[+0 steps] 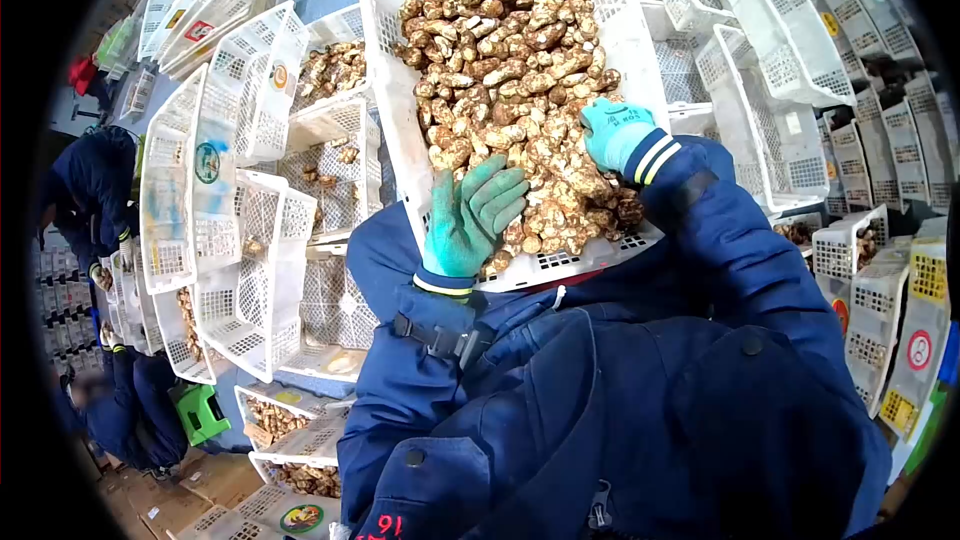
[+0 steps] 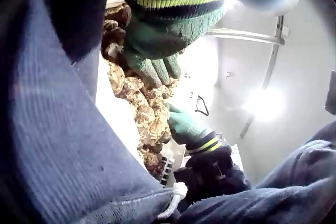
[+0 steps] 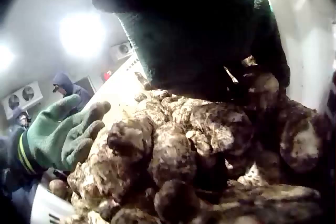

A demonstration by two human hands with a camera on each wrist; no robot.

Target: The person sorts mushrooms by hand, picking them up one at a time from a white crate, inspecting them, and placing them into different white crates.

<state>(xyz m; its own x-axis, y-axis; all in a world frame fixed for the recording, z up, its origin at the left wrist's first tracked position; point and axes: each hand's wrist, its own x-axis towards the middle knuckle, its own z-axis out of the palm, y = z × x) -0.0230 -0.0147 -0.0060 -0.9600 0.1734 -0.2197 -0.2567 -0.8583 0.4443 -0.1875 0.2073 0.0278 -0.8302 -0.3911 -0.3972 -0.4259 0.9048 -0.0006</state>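
While the left hand (image 1: 470, 218) lies flat on the near left part of the heap, its green-gloved fingers straight, slightly spread and closed round nothing, the right hand (image 1: 615, 132) sits further right and a little farther off, its fingertips pushed down among the mushrooms (image 1: 500, 50). Whether those right fingers grip anything cannot be told: the head view hides them in the pile, and the right wrist view shows only the dark back of the glove over the lumps. The mushrooms are brown, knobbly and soil-flecked, and they fill the big white crate (image 1: 385, 70), which stands tilted against the person's blue coat, its near rim touching the jacket. In the left wrist view the left hand's fingers (image 2: 157, 71) point down onto the heap, with the right hand (image 2: 182, 124) just beyond it. The right wrist view shows the left hand (image 3: 63, 136) with its palm unfolded at the heap's left edge.

To the left stand smaller crates (image 1: 335, 68), some holding more mushrooms. Far left, another person (image 1: 100, 180) in a blue coat bends over, near a green stool (image 1: 197, 412).
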